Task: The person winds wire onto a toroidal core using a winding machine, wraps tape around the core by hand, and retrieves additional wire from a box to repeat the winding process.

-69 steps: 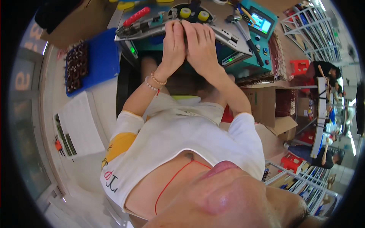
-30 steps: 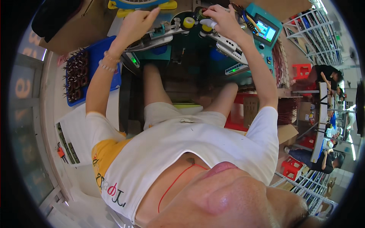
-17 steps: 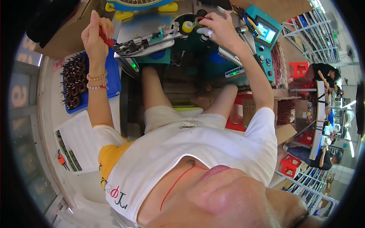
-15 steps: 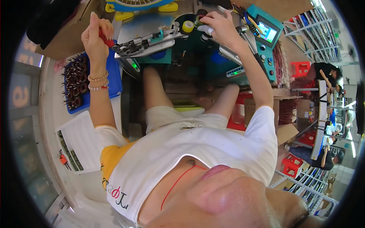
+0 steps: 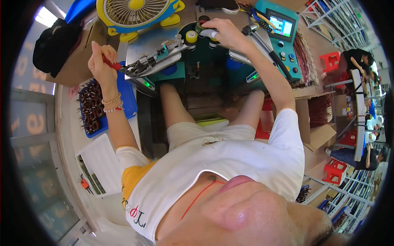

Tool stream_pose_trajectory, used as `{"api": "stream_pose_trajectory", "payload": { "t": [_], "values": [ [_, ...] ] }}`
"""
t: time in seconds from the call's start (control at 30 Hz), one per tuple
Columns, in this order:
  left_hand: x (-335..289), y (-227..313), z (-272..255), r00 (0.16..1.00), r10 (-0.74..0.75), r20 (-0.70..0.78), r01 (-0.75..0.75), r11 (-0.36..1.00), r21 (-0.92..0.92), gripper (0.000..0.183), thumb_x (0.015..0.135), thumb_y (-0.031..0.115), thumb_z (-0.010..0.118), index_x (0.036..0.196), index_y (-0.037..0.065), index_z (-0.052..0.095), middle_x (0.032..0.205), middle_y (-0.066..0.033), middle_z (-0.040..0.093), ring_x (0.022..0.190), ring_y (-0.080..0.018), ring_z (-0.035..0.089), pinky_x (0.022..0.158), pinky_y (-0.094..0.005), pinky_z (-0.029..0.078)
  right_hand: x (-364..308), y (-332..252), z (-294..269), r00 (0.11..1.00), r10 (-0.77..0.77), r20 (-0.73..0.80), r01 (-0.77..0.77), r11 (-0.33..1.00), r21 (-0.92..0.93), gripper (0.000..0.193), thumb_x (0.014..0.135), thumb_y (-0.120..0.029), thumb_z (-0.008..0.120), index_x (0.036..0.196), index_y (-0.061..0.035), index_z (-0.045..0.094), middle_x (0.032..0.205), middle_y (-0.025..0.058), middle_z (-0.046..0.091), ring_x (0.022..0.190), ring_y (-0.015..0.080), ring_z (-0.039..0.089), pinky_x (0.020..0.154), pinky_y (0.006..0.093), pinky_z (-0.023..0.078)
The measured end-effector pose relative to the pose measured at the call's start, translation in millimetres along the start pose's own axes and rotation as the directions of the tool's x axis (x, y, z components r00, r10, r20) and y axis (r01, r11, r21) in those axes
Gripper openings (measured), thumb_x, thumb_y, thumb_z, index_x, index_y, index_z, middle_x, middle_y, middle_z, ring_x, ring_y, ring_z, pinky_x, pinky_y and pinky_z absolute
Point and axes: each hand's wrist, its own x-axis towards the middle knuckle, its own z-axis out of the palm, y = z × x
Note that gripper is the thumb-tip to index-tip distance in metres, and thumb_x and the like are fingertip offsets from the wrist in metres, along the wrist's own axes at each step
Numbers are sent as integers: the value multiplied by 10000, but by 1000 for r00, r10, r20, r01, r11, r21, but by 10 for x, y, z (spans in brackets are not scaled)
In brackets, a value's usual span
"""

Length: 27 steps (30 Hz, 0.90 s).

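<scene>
My left hand (image 5: 101,67) is closed around the red handle (image 5: 116,65) of a metal toggle clamp (image 5: 141,65) at the left of the machine. My right hand (image 5: 226,33), with white covers on some fingertips, pinches at a small green ring-shaped piece (image 5: 200,28) between the rollers; the fingers partly hide it. Just left of that piece sits a yellow roller (image 5: 191,37), and a dark red-topped roller (image 5: 203,19) stands behind it. A hammer (image 5: 269,49) lies right of my right forearm.
A blue tray (image 5: 130,100) of dark wired coils and a white tray (image 5: 100,164) with green cylinders are at left. A yellow-blue fan (image 5: 135,16) stands behind the clamp. Pliers (image 5: 262,18) and a teal control panel (image 5: 283,37) are at right, beside hanging red wires (image 5: 305,65).
The whole view has shifted, so the bench appears lower and more of the fan shows. Both hands keep their places on the clamp handle and at the green piece.
</scene>
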Motion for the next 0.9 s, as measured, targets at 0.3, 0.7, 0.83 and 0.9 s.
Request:
{"api": "stream_pose_trajectory", "payload": {
  "t": [0.3, 0.7, 0.83, 0.9],
  "values": [
    [13, -40, 35, 999, 15, -30, -13, 998, 66, 574, 1072, 325, 411, 566, 54, 416, 539, -35, 416, 489, -115, 373, 469, -260, 271, 97, -118, -178, 950, 37, 311, 57, 956, -287, 353, 843, -38, 626, 1189, -92, 672, 1173, 153, 629, 1076, 363, 603, 924, 439, 485],
    [-88, -470, 654, 976, 124, 178, -211, 739, 640, 328, 1021, 257, 497, 915, 18, 696, 759, -70, 663, 693, -152, 611, 657, -341, 483, -977, -243, -376, 992, -76, -104, 42, 954, -296, 574, 773, 64, 572, 1321, -102, 528, 1318, 137, 540, 1236, 356, 501, 1070, 437, 371],
    [-476, 222, 1309, 859, 506, 73, -504, 862, -52, 389, 1021, 295, 353, 1123, 7, 593, 1154, -231, 573, 1074, -375, 583, 977, -527, 481, -2235, -414, -805, 982, 179, -63, -187, 969, -163, 493, 741, 93, 584, 1202, -82, 600, 1267, 125, 561, 1156, 347, 559, 946, 393, 476],
    [-938, 829, 1770, 791, 610, 36, -502, 682, -532, 353, 1036, 298, 339, 1201, 92, 575, 1311, -225, 454, 1307, -376, 388, 1107, -654, 283, -2733, -444, -982, 948, 304, -96, -316, 935, -161, 464, 756, 79, 611, 1183, -100, 608, 1266, 107, 563, 1119, 344, 584, 911, 379, 499]
  ]
}}
